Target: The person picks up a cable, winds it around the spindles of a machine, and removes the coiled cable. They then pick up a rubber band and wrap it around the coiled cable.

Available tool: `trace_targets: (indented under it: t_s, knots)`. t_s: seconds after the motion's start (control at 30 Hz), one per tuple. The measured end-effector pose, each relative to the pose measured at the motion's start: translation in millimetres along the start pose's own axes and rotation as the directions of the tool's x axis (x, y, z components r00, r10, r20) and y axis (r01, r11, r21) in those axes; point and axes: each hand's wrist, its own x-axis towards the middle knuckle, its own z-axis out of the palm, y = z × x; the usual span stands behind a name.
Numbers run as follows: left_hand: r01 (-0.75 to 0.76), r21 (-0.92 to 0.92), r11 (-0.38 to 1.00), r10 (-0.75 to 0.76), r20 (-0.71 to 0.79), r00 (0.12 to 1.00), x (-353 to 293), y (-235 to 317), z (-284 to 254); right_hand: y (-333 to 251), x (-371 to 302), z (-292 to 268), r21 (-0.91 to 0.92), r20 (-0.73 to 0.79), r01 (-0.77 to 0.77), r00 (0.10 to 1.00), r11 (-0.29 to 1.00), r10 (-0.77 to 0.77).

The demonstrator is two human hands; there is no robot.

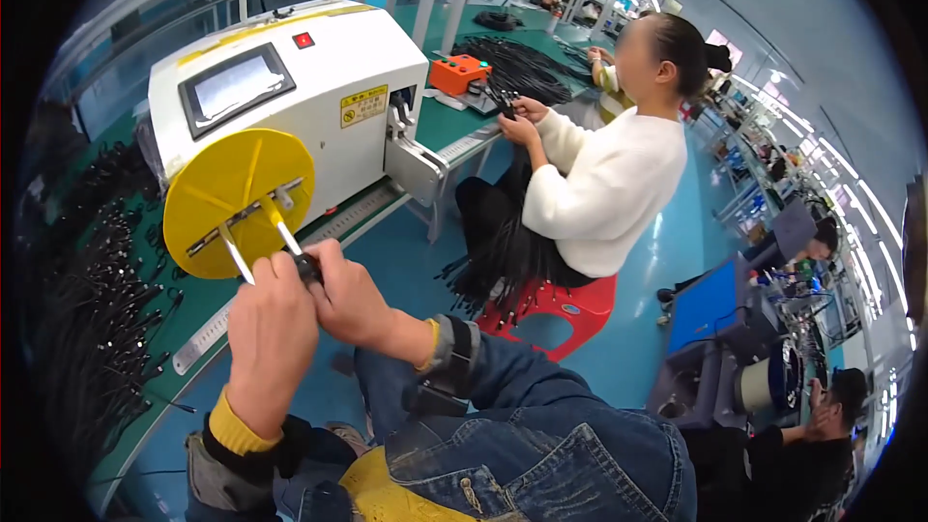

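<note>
A yellow disc (227, 174) with two metal rods (282, 232) sticking out of it is mounted on the front of a white machine (329, 68). Just in front of the rod ends, my left hand (273, 338) is closed, its fingertips hidden behind its back; what it holds does not show. Beside it, touching or nearly so, my right hand (350, 298) pinches a small black piece (308, 269) close to the other rod's end. Whether that piece is part of a cable I cannot tell.
A heap of black cables (87, 319) covers the green bench at left, beside a metal ruler strip (203, 338). To the right, a person in a white top (604, 193) on a red stool (570, 314) handles black cables near an orange box (459, 73). Grey equipment (710, 367) stands at right.
</note>
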Motion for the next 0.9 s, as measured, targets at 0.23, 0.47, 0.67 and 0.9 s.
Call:
trace_targets:
  t_s: [0.23, 0.47, 0.67, 0.9]
  knots:
    - [0.203, -0.192, 0.96, -0.156, 0.237, 0.959, -71, 13, 29, 3, -62, 3, -0.261, 0.256, 0.016, 0.965, 0.965, 0.053]
    - [0.483, -0.276, 0.831, -0.369, 0.376, 0.85, -132, -20, 45, 11, -76, 57, -0.33, 0.624, 0.129, 0.773, 0.935, 0.113]
    - [0.139, -0.56, 0.817, -0.159, 0.013, 0.987, -182, -104, 43, 14, -67, 118, -0.159, 0.688, 0.17, 0.726, 0.973, -0.015]
    - [0.462, -0.515, -0.722, -0.164, 0.776, 0.609, -192, -140, 70, -6, -51, 146, 0.025, 0.742, -0.089, 0.669, 0.996, 0.041]
